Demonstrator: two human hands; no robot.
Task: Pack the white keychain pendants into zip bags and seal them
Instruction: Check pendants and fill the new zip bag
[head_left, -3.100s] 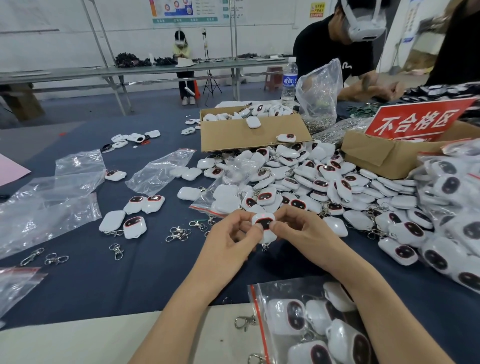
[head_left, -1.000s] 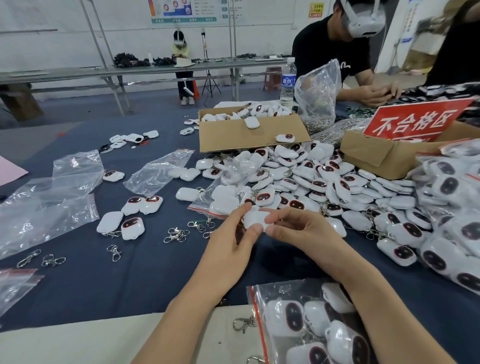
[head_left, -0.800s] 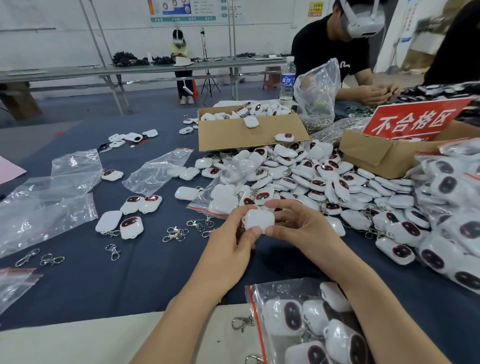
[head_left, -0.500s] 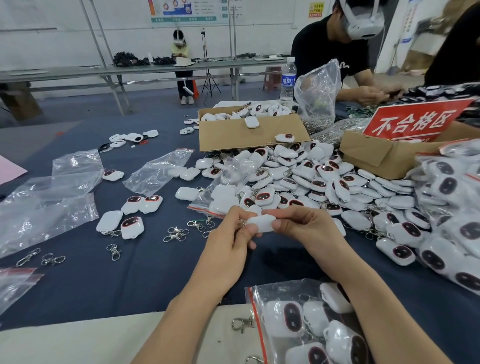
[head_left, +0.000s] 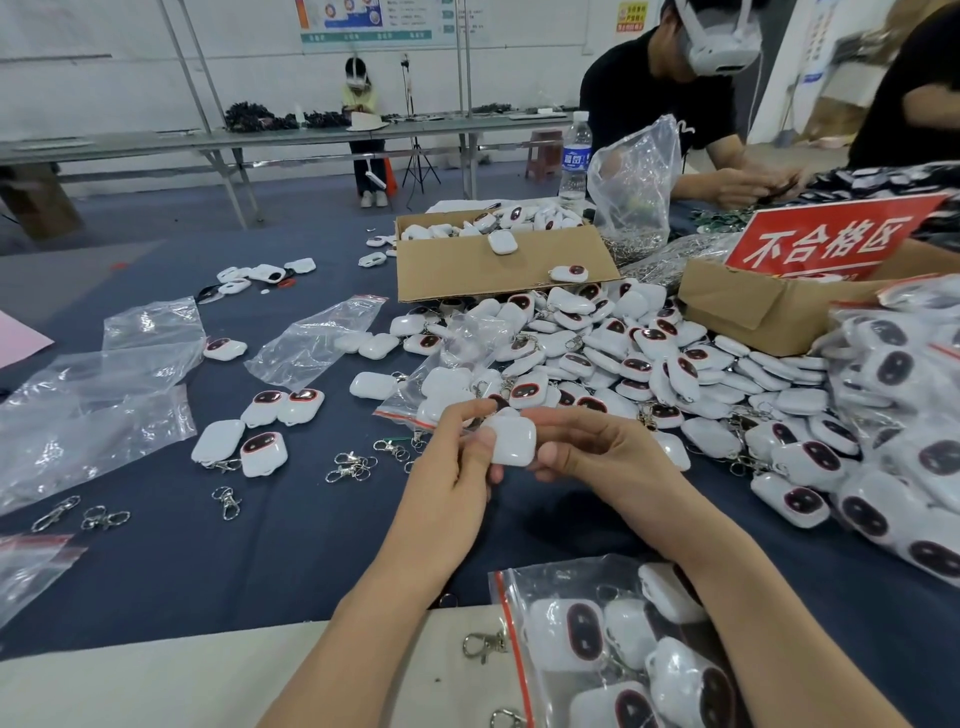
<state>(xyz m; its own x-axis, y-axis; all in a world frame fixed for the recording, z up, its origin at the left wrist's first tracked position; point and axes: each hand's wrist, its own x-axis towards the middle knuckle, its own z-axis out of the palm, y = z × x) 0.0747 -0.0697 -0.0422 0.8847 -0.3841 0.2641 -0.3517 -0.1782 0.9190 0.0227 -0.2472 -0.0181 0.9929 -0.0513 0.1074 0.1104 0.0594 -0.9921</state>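
The task looks to be about in the middle. At the right edge of the frame a pile of filled bags (head_left: 904, 426) lies on the dark tabletop (head_left: 260, 561). At the bottom one zip bag (head_left: 563, 577) already contains several pendants; whether its red strip is pressed closed cannot be told. Much is left to do: a large heap (head_left: 623, 353) of loose pendants covers the centre right, and empty bags (head_left: 93, 415) wait at the left side.

In the centre both hands hold one white pendant (head_left: 511, 441) above the tabletop, in front of the heap. The left hand (head_left: 452, 467) has its fingers curled around the left edge, with the thumb on the surface. The right hand (head_left: 602, 452) pinches the right edge between thumb and forefinger. This is probably a check of the piece before it goes into a bag.

Compared with half a second ago, the pendant has been turned. Then it was seen nearly edge-on; now its plain white back faces the camera. About three seconds ago its dark face was toward the camera. The hands are at nearly the same place, and the zip bag at the bottom has not moved.
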